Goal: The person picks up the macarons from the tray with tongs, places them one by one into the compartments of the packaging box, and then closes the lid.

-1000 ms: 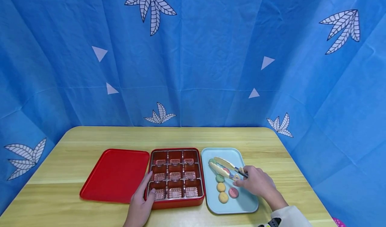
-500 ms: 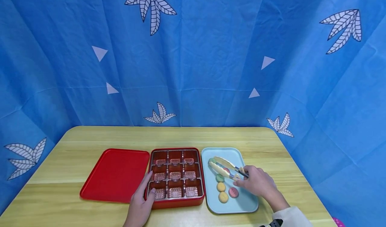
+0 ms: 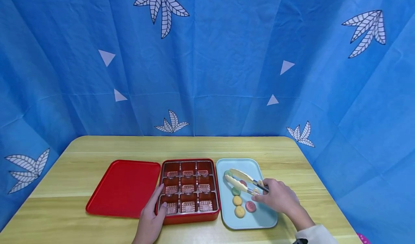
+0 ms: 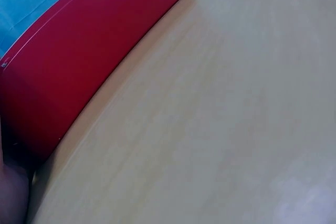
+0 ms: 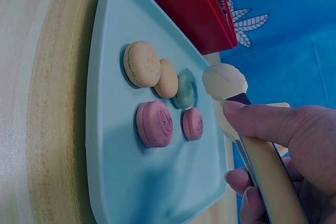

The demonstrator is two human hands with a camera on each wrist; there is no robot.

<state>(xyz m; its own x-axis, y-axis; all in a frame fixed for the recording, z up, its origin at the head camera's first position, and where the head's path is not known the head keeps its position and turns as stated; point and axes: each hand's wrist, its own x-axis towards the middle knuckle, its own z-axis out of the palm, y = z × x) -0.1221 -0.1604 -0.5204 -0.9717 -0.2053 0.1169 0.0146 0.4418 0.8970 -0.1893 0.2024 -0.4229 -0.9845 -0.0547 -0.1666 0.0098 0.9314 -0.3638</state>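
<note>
In the head view my left hand [image 3: 151, 215] holds the left side of a red box [image 3: 191, 219], thumb over its front left rim. A brown insert with several square compartments sits inside it. My right hand [image 3: 279, 197] grips food tongs [image 3: 236, 183] with cream heads and dark-edged handles. Their arms stand apart over a pale blue tray [image 3: 223, 220], the tips overlapping a green macaron [image 3: 228, 173]. A second green macaron [image 3: 236, 191], yellow macarons [image 3: 239, 211] and a pink macaron [image 5: 154, 124] lie nearer. Another pink macaron [image 5: 192, 124] is partly covered by the tongs in the head view.
Left of the box a flat red lid [image 3: 124, 190] lies on the wooden table [image 3: 97, 147]. The tray stands close along the box's right side. A blue patterned curtain [image 3: 220, 57] hangs behind the table and along both sides.
</note>
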